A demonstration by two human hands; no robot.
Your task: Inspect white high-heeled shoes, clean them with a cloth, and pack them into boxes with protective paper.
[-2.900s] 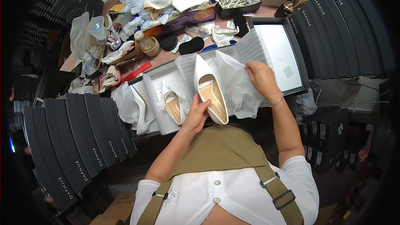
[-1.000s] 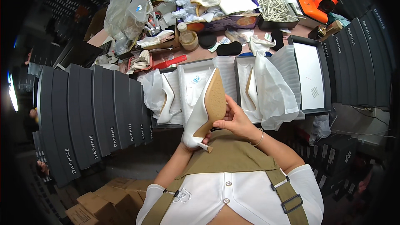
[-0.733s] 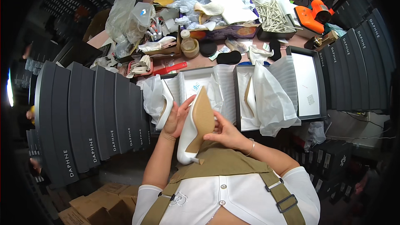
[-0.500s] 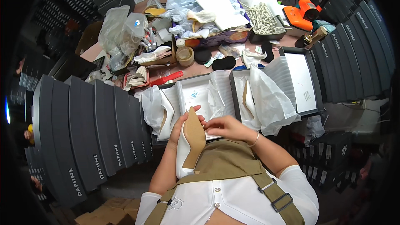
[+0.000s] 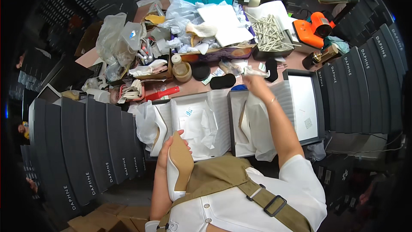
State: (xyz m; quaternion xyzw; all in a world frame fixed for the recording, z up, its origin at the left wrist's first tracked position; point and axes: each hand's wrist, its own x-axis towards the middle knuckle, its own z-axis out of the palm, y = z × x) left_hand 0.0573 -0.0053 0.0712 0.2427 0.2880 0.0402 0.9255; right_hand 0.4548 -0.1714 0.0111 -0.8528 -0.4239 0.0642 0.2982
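My left hand (image 5: 168, 149) grips a white high-heeled shoe (image 5: 179, 168) with its tan sole turned up, held close to my chest over the front edge of the table. My right hand (image 5: 254, 83) is stretched far forward over the right shoe box (image 5: 235, 120), its fingers closed on a small white crumpled piece (image 5: 253, 72) near black pads (image 5: 223, 80). The left open box (image 5: 189, 122) holds white tissue paper, and a second white shoe (image 5: 158, 129) leans at its left side. Another white shoe (image 5: 244, 122) lies in the right box.
Rows of dark shoe boxes (image 5: 90, 146) stand to my left and to my right (image 5: 365, 90). A box lid (image 5: 304, 105) lies to the right. The far table is cluttered: plastic bags (image 5: 116, 43), tape roll (image 5: 182, 71), red tool (image 5: 162, 93), tray of wooden sticks (image 5: 270, 32), orange device (image 5: 311, 28).
My right hand let go of the shoe and reached forward to the table's middle. My left hand kept the shoe and lowered it toward my chest.
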